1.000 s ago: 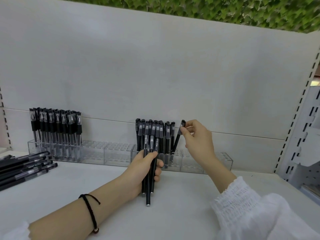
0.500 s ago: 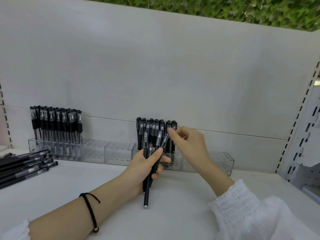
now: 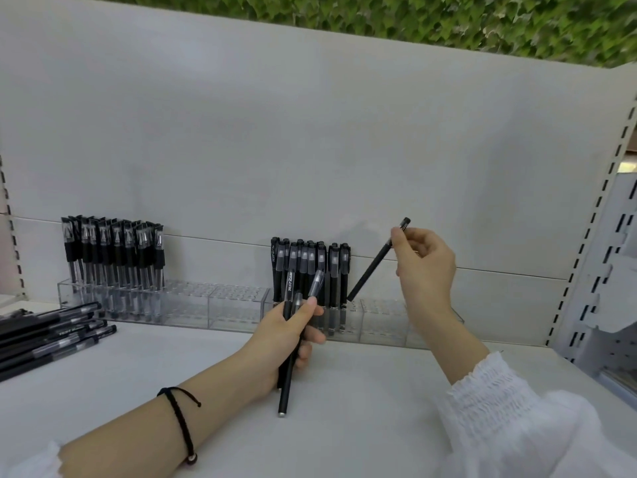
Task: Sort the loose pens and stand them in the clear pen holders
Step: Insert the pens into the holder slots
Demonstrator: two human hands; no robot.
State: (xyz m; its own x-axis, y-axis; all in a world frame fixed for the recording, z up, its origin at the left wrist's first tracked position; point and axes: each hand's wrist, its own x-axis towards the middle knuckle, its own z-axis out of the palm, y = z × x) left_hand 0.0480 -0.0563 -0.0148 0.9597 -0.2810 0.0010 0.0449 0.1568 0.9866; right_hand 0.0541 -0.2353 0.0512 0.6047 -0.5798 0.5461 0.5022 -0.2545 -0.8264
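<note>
Two hands [image 3: 272, 339] [image 3: 427, 267], two standing pen clusters [image 3: 113, 250] [image 3: 332, 267], one loose pile [image 3: 51, 336].

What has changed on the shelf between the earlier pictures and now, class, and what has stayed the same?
The right hand set a first pen in the clear holder, reached left to the bundle in the left hand, pinched a second pen and drew it up to the right; it now hangs tilted, tip near the holder. The left hand still grips the bundle; the loose pens on the left lie unchanged.
</note>
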